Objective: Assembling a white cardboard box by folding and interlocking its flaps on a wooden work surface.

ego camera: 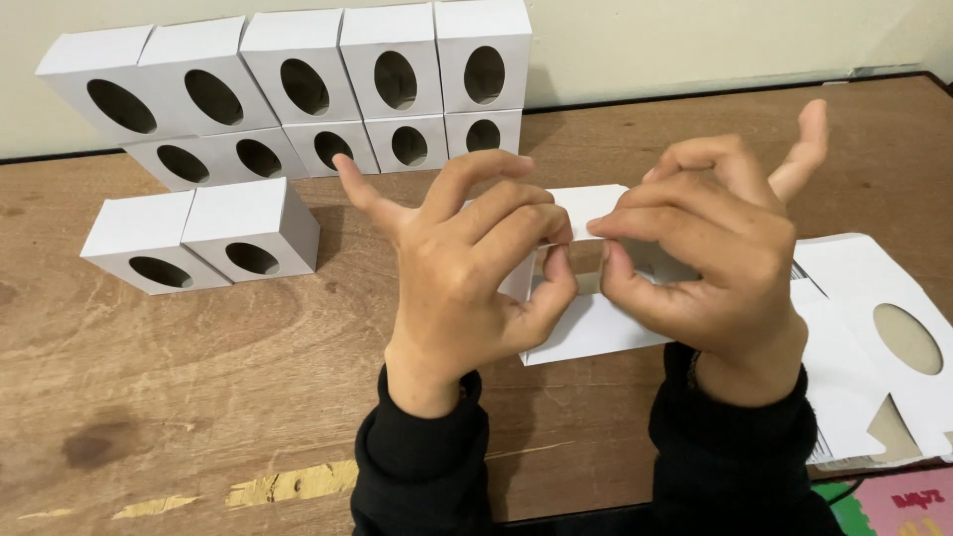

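Note:
My left hand and my right hand both pinch a white cardboard box blank, partly folded and held just above the wooden table. Thumbs and fingers press its flaps near the middle; most of the blank is hidden behind my hands. Both wrists wear black sleeves.
Several finished white boxes with oval cut-outs are stacked in two rows against the wall at the back left. Two more boxes stand in front of them. A pile of flat white blanks with an oval hole lies at the right. A pink and green mat corner shows bottom right.

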